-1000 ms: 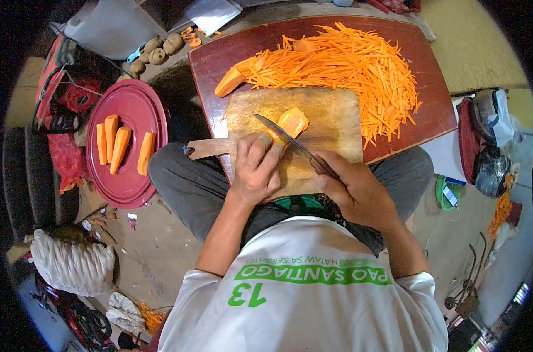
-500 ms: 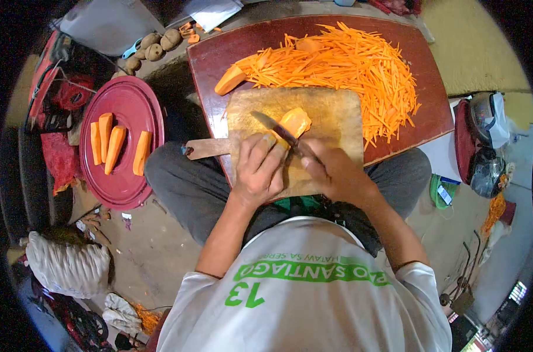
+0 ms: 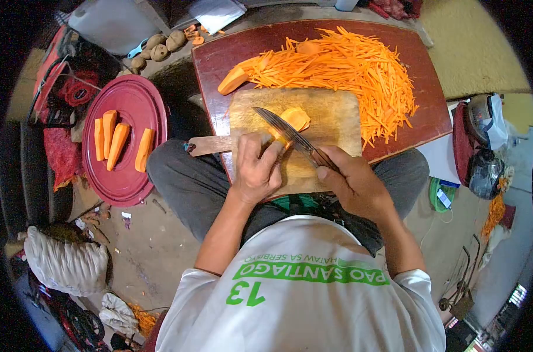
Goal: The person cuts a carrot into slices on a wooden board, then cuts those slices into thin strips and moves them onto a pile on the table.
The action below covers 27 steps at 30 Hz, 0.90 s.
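Observation:
A wooden cutting board [image 3: 331, 111] lies across my lap and the near edge of a red table. On it my left hand [image 3: 258, 167] presses a carrot piece [image 3: 283, 136] with curled fingers. Closed round the handle of a knife [image 3: 290, 134] is my right hand [image 3: 350, 180]; the blade points up and left, across the carrot beside my left fingertips. Carrot slices [image 3: 297, 118] rest just beyond the blade. Past the board spreads a heap of thin carrot strips [image 3: 360, 70], with a larger carrot chunk [image 3: 232, 81] at its left end.
The red table [image 3: 436, 111] extends beyond the board. A round red tray [image 3: 126, 192] at the left holds several peeled carrots [image 3: 118, 146]. Brown round objects [image 3: 159, 52] lie near the table's far left corner. A white sack [image 3: 67, 263] stands at the lower left.
The knife blade has tilted and shows more of its flat side. My right hand has shifted slightly right and down. My left hand still presses on the carrot piece.

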{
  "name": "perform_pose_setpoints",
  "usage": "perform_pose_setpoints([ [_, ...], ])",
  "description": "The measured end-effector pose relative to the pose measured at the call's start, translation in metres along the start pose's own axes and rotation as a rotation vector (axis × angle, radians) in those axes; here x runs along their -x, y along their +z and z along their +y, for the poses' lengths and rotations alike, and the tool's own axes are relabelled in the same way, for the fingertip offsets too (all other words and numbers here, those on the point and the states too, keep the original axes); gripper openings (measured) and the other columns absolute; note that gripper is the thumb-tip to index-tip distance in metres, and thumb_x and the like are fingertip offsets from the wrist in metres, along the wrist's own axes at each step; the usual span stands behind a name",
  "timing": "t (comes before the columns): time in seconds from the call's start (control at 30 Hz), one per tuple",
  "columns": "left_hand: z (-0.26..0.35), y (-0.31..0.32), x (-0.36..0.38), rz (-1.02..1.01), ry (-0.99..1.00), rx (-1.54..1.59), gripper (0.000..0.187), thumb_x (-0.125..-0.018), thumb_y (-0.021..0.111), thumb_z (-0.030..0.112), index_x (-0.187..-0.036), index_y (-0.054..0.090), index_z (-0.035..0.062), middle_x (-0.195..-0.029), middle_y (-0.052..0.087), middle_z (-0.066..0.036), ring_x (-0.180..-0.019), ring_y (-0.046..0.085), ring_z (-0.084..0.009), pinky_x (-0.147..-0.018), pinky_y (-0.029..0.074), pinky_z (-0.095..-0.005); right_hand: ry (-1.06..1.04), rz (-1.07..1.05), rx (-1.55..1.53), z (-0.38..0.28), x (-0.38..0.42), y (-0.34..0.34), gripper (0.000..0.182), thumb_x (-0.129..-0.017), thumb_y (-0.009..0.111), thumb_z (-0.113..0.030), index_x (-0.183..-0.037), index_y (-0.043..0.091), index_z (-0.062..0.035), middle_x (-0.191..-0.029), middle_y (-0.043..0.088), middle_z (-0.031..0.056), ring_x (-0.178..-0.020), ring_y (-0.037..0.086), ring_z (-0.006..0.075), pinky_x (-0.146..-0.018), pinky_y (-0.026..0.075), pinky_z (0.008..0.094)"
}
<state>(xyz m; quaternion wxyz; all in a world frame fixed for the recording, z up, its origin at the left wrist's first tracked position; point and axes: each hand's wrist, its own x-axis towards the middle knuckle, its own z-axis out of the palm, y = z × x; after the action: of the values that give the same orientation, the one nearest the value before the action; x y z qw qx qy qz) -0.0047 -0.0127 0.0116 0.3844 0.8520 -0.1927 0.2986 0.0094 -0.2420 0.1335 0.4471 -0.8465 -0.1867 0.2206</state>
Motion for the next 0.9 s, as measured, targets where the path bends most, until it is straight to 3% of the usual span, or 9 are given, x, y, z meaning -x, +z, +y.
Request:
perform_pose_setpoints([
  [0.33,-0.003,0.0,0.002,0.003,0.026,0.015,0.043,-0.067,0.068,-0.003,-0.11,0.074,-0.0008,-0.111,0.063,-0.02,-0.098,0.062,-0.0407,-0.086,0.054,-0.0496,-0.001,-0.024,0.078,-0.008,0.005,0.001,0.039,-0.109,0.06,-0.021,-0.142,0.056,-0.0009,-0.098,0.068,0.0217,-0.087,0.07,0.0385,-0.08,0.054,0.0439],
  [0.47,-0.003,-0.001,0.001,0.013,0.047,0.025,0.043,-0.067,0.068,-0.003,-0.11,0.074,-0.0017,-0.111,0.064,-0.02,-0.099,0.064,-0.0411,-0.087,0.055,-0.0495,-0.112,0.006,0.168,-0.001,0.003,0.007,0.036,-0.109,0.058,-0.018,-0.14,0.054,-0.0007,-0.097,0.068,0.0235,-0.089,0.07,0.0438,-0.079,0.054,0.0475],
  [0.53,-0.002,-0.001,0.0,0.016,0.054,0.031,0.043,-0.067,0.068,-0.004,-0.11,0.074,-0.0021,-0.112,0.064,-0.02,-0.1,0.065,-0.0415,-0.088,0.056,-0.0497,-0.058,-0.011,0.139,0.003,0.0,0.012,0.035,-0.108,0.058,-0.019,-0.137,0.055,-0.0009,-0.096,0.068,0.0249,-0.091,0.069,0.0467,-0.08,0.054,0.0502],
  [0.67,0.001,-0.002,-0.001,0.022,0.044,0.03,0.044,-0.067,0.068,-0.007,-0.111,0.073,-0.0023,-0.114,0.066,-0.02,-0.101,0.066,-0.0419,-0.09,0.057,-0.0504,-0.01,-0.081,0.277,0.052,-0.013,0.037,0.032,-0.109,0.056,-0.023,-0.133,0.055,-0.0016,-0.093,0.066,0.0264,-0.091,0.068,0.0498,-0.079,0.052,0.0532],
  [0.77,-0.001,0.0,-0.001,0.035,0.039,0.024,0.045,-0.067,0.069,-0.008,-0.111,0.073,-0.0022,-0.115,0.066,-0.021,-0.101,0.066,-0.042,-0.09,0.057,-0.0502,0.007,-0.059,0.249,0.048,-0.018,0.03,0.031,-0.11,0.055,-0.026,-0.129,0.057,-0.0016,-0.088,0.063,0.0245,-0.087,0.067,0.0464,-0.079,0.051,0.0505],
  [0.9,-0.003,0.002,0.0,0.047,0.036,0.014,0.045,-0.067,0.069,-0.007,-0.111,0.072,-0.0022,-0.115,0.066,-0.021,-0.101,0.066,-0.0426,-0.089,0.057,-0.0501,-0.079,-0.04,0.032,0.05,-0.027,0.019,0.03,-0.111,0.055,-0.027,-0.124,0.061,-0.0012,-0.083,0.061,0.0184,-0.077,0.063,0.0333,-0.075,0.051,0.0457],
])
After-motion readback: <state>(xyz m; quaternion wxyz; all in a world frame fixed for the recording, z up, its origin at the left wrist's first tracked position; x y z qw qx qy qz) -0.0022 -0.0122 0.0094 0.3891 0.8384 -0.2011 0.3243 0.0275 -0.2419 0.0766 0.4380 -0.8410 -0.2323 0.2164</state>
